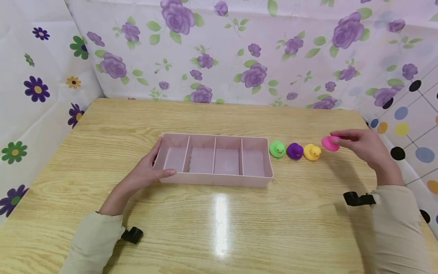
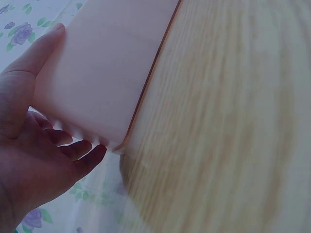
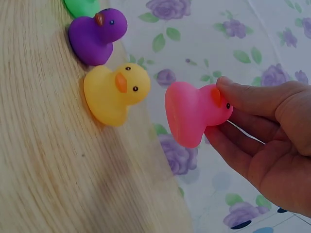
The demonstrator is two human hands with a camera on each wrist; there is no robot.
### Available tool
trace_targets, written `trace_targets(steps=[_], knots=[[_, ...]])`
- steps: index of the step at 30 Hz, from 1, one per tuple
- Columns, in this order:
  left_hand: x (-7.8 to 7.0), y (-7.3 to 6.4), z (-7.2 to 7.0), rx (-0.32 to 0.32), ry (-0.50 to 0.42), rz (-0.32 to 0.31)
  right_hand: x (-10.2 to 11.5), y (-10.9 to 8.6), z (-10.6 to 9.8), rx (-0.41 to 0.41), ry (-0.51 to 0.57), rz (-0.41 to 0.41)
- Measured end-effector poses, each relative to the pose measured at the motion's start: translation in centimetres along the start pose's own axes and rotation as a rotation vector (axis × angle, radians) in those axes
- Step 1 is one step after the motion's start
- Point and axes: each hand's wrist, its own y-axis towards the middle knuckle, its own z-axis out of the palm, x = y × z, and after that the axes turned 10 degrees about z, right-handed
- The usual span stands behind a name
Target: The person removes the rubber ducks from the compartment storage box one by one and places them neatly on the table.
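My right hand (image 1: 367, 148) pinches a pink rubber duck (image 3: 187, 114) by its head between thumb and fingers, and the duck is lifted above the table at the right. Left of it a yellow duck (image 1: 312, 152), a purple duck (image 1: 294, 151) and a green duck (image 1: 277, 148) stand in a row. The green one is close to the right end of a pale pink box (image 1: 219, 180) with dividers and several bare compartments. At the box's left end, my left hand (image 1: 145, 171) grips the corner, thumb along the front wall (image 2: 107, 63) and fingers against the end wall.
The wood-grain table (image 1: 273, 224) carries the box and ducks. Behind it hangs a white cloth (image 1: 226, 49) with purple flowers. Patterned sheets also line the left side (image 1: 37, 125) and the right side (image 1: 410, 152). Black wrist cameras sit near both sleeves.
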Motion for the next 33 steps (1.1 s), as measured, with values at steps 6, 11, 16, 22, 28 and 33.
trace_targets(steps=[6, 11, 16, 22, 28, 33], knots=[[0.1, 0.1, 0.0, -0.004, -0.001, 0.000, -1.4, 0.4, -0.1, 0.013, 0.017, 0.023], [0.0, 0.0, -0.1, -0.006, -0.007, 0.003, -2.4, 0.7, 0.2, 0.020, 0.043, 0.049], [0.0, 0.0, -0.1, -0.009, -0.023, 0.009, -3.4, 0.9, 0.9, 0.033, 0.056, 0.056], [0.1, 0.0, -0.1, -0.008, -0.013, 0.004, -4.1, 1.2, 1.5, 0.090, 0.118, 0.079], [0.3, 0.1, -0.1, -0.003, -0.006, -0.005, -4.3, 1.1, 2.0, 0.108, 0.134, 0.114], [0.3, 0.3, 0.0, 0.000, -0.009, 0.001, -4.3, 1.0, 1.9, 0.134, 0.121, 0.128]])
